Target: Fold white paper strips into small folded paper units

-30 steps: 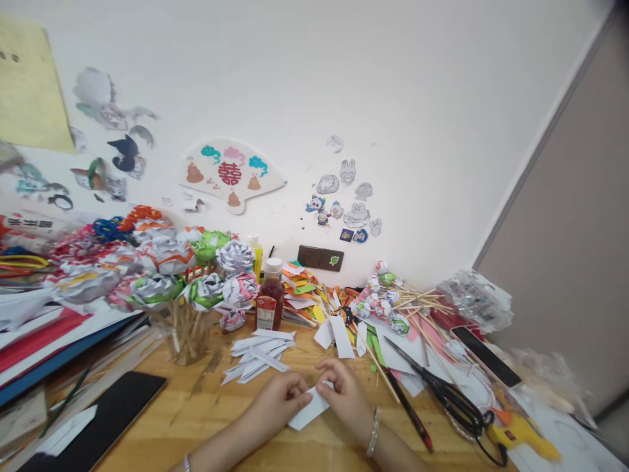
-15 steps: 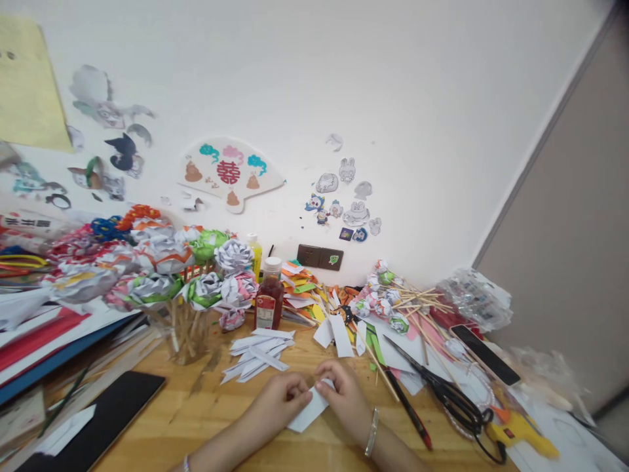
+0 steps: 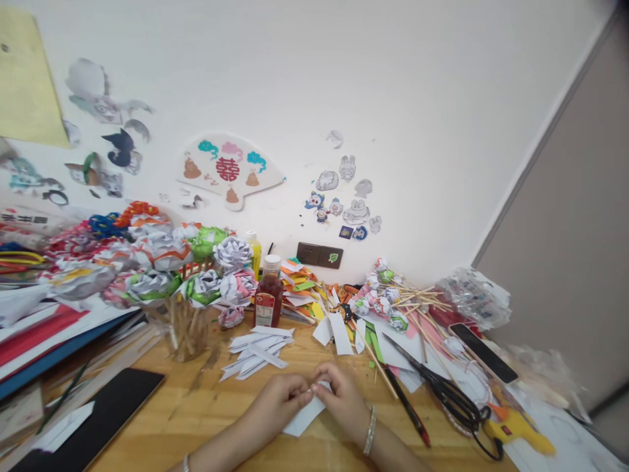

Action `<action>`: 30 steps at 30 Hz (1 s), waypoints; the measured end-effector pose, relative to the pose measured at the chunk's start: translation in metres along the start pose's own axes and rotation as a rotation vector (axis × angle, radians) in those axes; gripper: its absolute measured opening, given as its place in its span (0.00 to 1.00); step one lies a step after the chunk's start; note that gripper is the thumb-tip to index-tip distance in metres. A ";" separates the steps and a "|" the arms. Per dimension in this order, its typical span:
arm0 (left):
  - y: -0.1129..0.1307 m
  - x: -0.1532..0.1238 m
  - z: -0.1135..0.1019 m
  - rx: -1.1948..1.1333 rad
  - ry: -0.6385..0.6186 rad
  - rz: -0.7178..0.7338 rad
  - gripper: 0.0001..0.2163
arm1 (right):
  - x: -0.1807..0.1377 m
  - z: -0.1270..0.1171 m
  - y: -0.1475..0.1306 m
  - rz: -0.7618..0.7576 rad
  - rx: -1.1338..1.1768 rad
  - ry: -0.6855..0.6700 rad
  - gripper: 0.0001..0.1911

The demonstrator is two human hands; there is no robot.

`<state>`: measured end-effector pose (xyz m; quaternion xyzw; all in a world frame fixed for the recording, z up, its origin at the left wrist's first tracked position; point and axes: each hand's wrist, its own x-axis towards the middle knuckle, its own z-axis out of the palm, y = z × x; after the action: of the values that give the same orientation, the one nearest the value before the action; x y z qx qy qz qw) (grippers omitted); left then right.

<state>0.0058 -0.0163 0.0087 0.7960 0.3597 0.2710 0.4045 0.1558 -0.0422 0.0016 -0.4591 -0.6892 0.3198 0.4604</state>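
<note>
At the near edge of the worktop (image 3: pixel 196 419), a white paper piece (image 3: pixel 301 419) is pinched at its far end by the left hand (image 3: pixel 278 403) and right hand (image 3: pixel 344 400), fingers curled narrow, fingertips meeting; scissors (image 3: pixel 442 387) lie right.

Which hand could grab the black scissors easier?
Probably the right hand. The black scissors lie to the right of it, while the left hand would have to cross over. Both hands pinch the white paper, so one must let go first.
</note>
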 end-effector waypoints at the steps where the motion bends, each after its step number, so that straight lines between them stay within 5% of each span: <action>1: 0.000 0.000 0.000 -0.006 -0.005 0.002 0.15 | 0.000 0.000 0.000 0.003 -0.001 0.000 0.04; 19: -0.002 0.002 -0.012 -0.455 -0.211 -0.168 0.20 | 0.006 -0.005 0.011 0.101 0.204 0.207 0.05; 30: -0.005 0.002 -0.013 -0.568 -0.145 -0.174 0.24 | 0.007 -0.007 0.011 0.109 0.234 0.218 0.07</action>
<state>-0.0047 -0.0065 0.0115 0.6344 0.3067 0.2675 0.6573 0.1649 -0.0314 -0.0027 -0.4707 -0.5674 0.3707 0.5648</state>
